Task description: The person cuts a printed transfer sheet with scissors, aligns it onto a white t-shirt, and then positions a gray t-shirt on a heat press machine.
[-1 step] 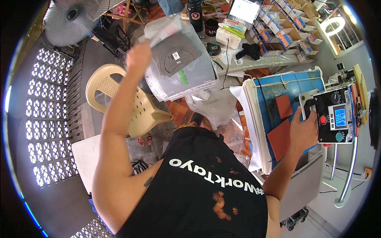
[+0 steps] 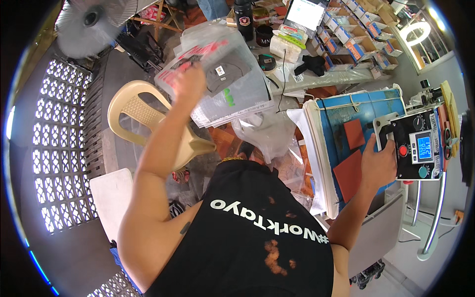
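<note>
My left hand [image 2: 190, 83], blurred by motion, is closed on a clear film sheet [image 2: 170, 74] with red print. That sheet stretches over a stack of printed sheets [image 2: 247, 96]. On the stack lies a dark grey flat piece [image 2: 235, 72] with a small white label, partly covered by the film. Over on the right, my right hand [image 2: 378, 161] wraps round the black handle [image 2: 387, 132] of a heat press [image 2: 403, 163], beside its lit display. Its fingertips are partly hidden by the grip. Two reddish-brown pads [image 2: 354, 133] lie on the blue surface [image 2: 381, 111] near this hand.
A cream plastic chair [image 2: 136, 111] stands left of the stack. Behind are a spinning fan [image 2: 91, 20], a black tumbler [image 2: 243, 20], a mug [image 2: 263, 35], a laptop [image 2: 305, 14] and cardboard bins [image 2: 356, 37]. Clear plastic [image 2: 264, 131] hangs below the table's edge.
My left hand has moved right and slightly toward me, and the red-printed film is now spread over the stack. The press's display reading differs. My right hand stays on the handle.
</note>
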`<state>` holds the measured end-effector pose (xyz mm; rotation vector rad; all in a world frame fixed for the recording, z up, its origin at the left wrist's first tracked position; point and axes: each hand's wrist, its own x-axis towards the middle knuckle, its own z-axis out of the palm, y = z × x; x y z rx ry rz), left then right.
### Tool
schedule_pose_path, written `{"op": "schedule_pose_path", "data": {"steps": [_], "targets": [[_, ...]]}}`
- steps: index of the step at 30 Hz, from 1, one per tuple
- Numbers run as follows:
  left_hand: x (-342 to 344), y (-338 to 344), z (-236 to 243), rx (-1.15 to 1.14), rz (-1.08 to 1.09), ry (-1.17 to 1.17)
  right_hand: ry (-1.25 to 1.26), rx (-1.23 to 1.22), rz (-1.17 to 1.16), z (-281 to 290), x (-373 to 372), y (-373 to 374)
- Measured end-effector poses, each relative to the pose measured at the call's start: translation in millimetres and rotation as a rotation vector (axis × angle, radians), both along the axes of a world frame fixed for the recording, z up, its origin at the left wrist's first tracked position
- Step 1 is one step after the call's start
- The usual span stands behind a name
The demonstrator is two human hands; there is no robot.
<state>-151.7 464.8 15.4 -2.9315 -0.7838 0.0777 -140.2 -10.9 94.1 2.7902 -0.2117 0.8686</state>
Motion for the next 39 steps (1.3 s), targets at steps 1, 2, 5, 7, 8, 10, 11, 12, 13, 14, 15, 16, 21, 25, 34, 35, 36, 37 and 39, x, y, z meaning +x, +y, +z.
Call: {"op": "schedule_pose_path", "data": {"steps": [1,2,5,7,8,10,11,12,13,14,15,16,21,25,34,35,36,37,39], "targets": [[3,-13,-23,-0.126,0.033,-0.04,0.006,0.012,-0.007,1,0,2],[6,-22,-42,-0.255,0.068,-0.084,0.038,0.033,-0.024,1,1,4],[40,-39,-65,-0.457,0.146,-0.112,0.048,0.037,-0.01,4,0,2],[69,-37,-71,-0.545,0.188,-0.153,-0.047,-0.01,0.095,-3,0,-8],[81,-38,-72,-0.845,0.224,-0.33,-0.047,-0.015,0.092,-3,0,-9],[99,-36,-72,-1.431,0.283,-0.685,-0.042,-0.015,0.086,-4,1,-8],[104,-28,-76,-1.441,0.219,-0.719,-0.038,-0.005,0.077,-2,2,-6],[106,-22,-80,-1.451,0.154,-0.744,-0.028,0.005,0.063,-1,0,-4],[104,-14,-84,-1.458,0.091,-0.771,-0.019,0.015,0.052,-1,0,-2],[95,-4,-90,-1.255,0.04,-0.694,-0.002,0.025,0.063,-2,0,-2],[81,0,-92,-1.065,-0.017,-0.607,0.013,0.027,0.059,-3,-2,-5],[68,2,-92,-0.873,-0.077,-0.53,0.019,0.029,0.058,-1,-1,-7],[-54,-30,-175,-1.591,0.042,-0.351,0.059,0.025,0.002,-3,-2,-11],[-208,-79,-284,-0.867,-0.354,0.268,0.229,0.079,-0.076,13,2,6],[-363,-110,-323,-1.146,0.519,0.427,0.127,0.063,-0.032,8,-1,0],[-360,-113,-321,-1.165,0.531,0.393,0.132,0.07,-0.011,7,-3,0],[-355,-117,-322,-1.179,0.537,0.361,0.129,0.076,0.007,8,-2,0],[-358,-122,-321,-1.189,0.544,0.349,0.126,0.083,0.023,10,-2,-1],[-363,-133,-319,-1.204,0.531,0.343,0.115,0.067,0.059,9,-3,-2]]}}
